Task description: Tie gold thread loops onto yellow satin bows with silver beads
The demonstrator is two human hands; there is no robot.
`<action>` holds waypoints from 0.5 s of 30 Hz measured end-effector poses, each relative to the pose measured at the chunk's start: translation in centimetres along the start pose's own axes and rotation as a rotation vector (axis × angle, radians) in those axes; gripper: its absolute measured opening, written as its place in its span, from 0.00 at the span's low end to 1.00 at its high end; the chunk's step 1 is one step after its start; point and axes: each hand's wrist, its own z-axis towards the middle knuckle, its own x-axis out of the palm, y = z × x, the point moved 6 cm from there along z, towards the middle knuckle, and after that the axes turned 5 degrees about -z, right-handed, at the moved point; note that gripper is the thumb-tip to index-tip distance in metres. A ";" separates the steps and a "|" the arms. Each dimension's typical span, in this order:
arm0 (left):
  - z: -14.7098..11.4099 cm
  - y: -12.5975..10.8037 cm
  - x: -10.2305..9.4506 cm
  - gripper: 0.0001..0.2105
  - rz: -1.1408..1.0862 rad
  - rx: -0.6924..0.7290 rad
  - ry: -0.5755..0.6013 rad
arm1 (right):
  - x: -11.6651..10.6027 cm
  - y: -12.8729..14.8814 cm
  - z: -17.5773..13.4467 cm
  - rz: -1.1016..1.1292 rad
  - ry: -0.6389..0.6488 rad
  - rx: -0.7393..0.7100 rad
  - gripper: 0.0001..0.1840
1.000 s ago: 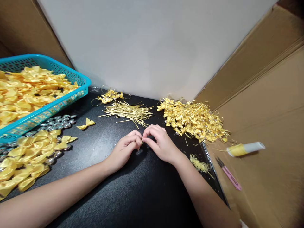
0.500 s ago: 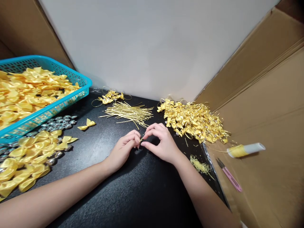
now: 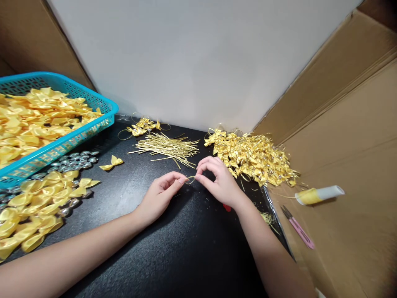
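Between my two hands is a small loop of thin gold cord [image 3: 191,179]. My left hand [image 3: 165,191] pinches its left end between thumb and forefinger. The thumb and forefinger of my right hand [image 3: 216,181] close on its right end. Just beyond my hands lies a loose bundle of straight gold cord pieces [image 3: 167,145]. A single yellow satin bow [image 3: 111,162] rests on the black table [image 3: 149,252], left of the bundle. A small red object [image 3: 227,207] shows partly from under my right wrist; its kind is hidden.
A blue basket [image 3: 114,111] of yellow bows stands at left, with silvery beads [image 3: 77,160] and more bows [image 3: 37,211] before it. Finished-looking looped bows [image 3: 254,157] form a heap at right. Beyond the table edge lie a thread spool [image 3: 319,194] and pink thread snips [image 3: 297,227].
My right hand has moved slightly right and up, away from my left. The cord now shows as an open loop between them. The red object has come into sight beside my right wrist.
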 end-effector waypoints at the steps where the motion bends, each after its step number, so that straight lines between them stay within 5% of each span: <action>1: 0.0 -0.1 0.0 0.12 0.004 0.006 0.001 | -0.1 0.0 0.0 0.000 0.003 0.000 0.06; 5: 0.0 -0.4 0.0 0.10 0.086 0.046 0.027 | -0.1 0.1 0.0 0.003 0.031 -0.002 0.06; 11: -0.2 -2.2 0.0 0.06 0.338 0.307 0.043 | 0.0 0.6 0.0 0.027 0.052 -0.030 0.06; 15: -0.1 -2.0 0.4 0.08 0.216 0.230 0.103 | 0.1 0.5 0.0 0.033 0.059 -0.032 0.06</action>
